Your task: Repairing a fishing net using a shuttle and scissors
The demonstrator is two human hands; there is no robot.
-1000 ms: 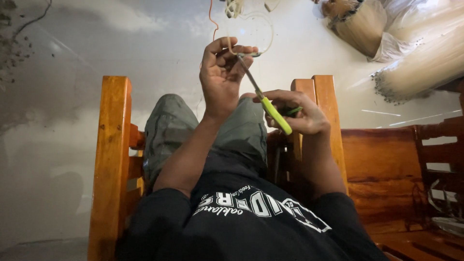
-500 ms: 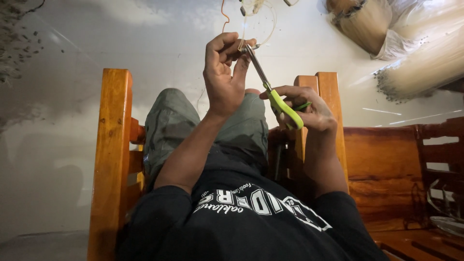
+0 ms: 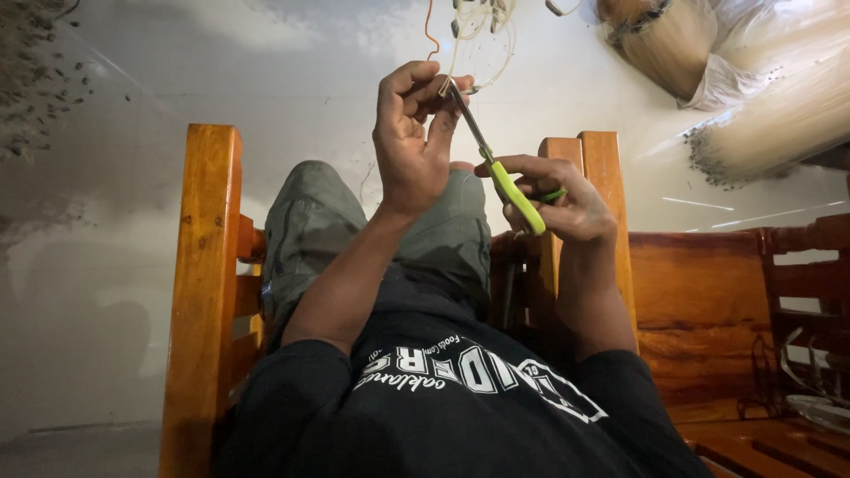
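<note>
**Scissor tips close to pinching fingers**

Nearest me, my right hand (image 3: 567,204) has its grip closed on green-handled scissors (image 3: 496,168). At twelve o'clock, my left hand (image 3: 412,142) pinches a small wire piece (image 3: 447,86). I judge a slip could nick fingertips. Both hands sit higher than a second ago.

The left hand (image 3: 412,133) is raised with fingers pinched together; the right hand (image 3: 558,199) is closed lower, to the right.

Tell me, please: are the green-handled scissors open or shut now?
Nearly shut, as far as the view shows. The scissors in the right hand show their blades as one thin line, tip at the left hand fingers, beside thin wires.
</note>
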